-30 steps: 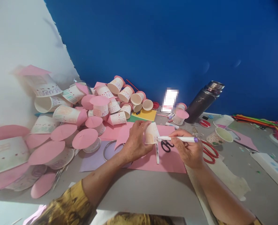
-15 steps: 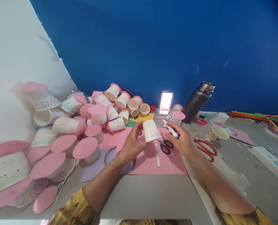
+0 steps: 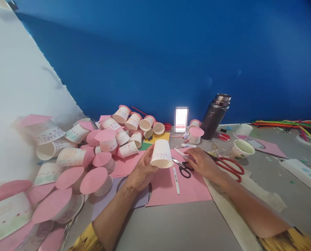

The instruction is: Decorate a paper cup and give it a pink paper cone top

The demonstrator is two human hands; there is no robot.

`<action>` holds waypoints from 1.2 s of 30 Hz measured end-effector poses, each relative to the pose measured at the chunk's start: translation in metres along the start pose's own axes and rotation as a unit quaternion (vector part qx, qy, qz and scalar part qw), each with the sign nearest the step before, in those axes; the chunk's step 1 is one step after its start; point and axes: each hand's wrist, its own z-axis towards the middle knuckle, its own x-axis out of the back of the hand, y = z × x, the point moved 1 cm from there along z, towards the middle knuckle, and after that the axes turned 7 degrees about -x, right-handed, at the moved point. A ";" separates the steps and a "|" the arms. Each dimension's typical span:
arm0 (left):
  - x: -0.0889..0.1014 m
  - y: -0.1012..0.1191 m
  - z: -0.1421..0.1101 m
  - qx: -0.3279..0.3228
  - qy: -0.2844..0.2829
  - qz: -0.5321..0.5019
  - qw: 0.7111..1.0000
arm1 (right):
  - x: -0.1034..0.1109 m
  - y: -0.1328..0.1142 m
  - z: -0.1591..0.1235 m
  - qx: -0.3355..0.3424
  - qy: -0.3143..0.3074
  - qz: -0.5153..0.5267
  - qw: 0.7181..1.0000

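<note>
My left hand (image 3: 142, 172) is closed around a white paper cup (image 3: 161, 154), held upside down above the pink paper. Purple pen strokes run along the cup's side near its rim. My right hand (image 3: 201, 161) is low over the sheet of pink paper (image 3: 163, 195), its fingers on a white marker pen (image 3: 180, 153) whose far end is hidden by them. Beside those fingers lie black-handled scissors (image 3: 184, 169). A second white marker (image 3: 176, 181) rests on the pink paper below the cup.
Decorated paper cups with pink cone tops (image 3: 94, 180) are heaped at the left. A dark flask (image 3: 214, 118) leans against the blue wall, near red-handled scissors (image 3: 230, 168). Further right are a patterned cup (image 3: 240, 150), a power strip (image 3: 303, 177) and colourful pipe cleaners (image 3: 278, 123).
My right hand has moved the marker away from the cup and down to the paper. The cup has been turned in my left hand, so its purple strokes now face me.
</note>
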 end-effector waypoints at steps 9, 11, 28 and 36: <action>0.004 -0.008 0.006 -0.056 0.036 0.100 0.993 | 0.011 0.007 -0.002 -0.036 0.061 0.031 0.997; 0.005 -0.010 0.008 -0.067 0.037 0.123 0.989 | 0.013 0.007 -0.003 -0.035 0.066 0.036 0.997; 0.021 -0.009 0.013 -0.121 0.145 0.271 0.944 | 0.026 0.020 0.001 -0.169 0.087 -0.018 0.982; 0.023 -0.007 0.014 -0.105 0.178 0.273 0.940 | 0.056 -0.009 0.009 -0.193 0.019 -0.052 0.980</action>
